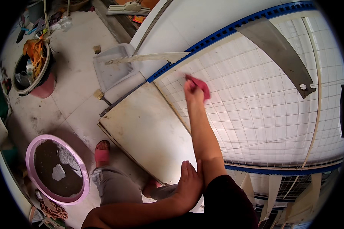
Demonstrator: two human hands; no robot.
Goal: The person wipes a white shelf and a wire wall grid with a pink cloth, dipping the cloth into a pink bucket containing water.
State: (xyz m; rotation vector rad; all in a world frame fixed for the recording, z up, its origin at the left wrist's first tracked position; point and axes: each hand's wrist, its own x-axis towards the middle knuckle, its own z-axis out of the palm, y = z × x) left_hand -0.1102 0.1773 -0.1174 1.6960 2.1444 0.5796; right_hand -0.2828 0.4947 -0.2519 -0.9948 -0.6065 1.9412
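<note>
My right hand [193, 91], blurred by motion, grips a dark red cloth [201, 86]. The cloth lies against a large white grid surface [248, 99] with blue edging, close to its left corner. My right arm reaches across a stained white board [149, 126] from a dark sleeve. Bent toward my right elbow, my left hand [188, 185] has its fingers stretched out, and its fingertips are beside or touching the right forearm. No object shows in it. Across the far part of the grid surface lies a grey metal bracket [279, 51] with a round hole.
A pink basin [31, 156] of murky, foamy water stands at the left. Behind it is a bucket [46, 86] filled with rubbish. A pale dustpan [112, 65] and a small brush [99, 95] lie on the floor. A white strip [149, 58] juts over the blue edge.
</note>
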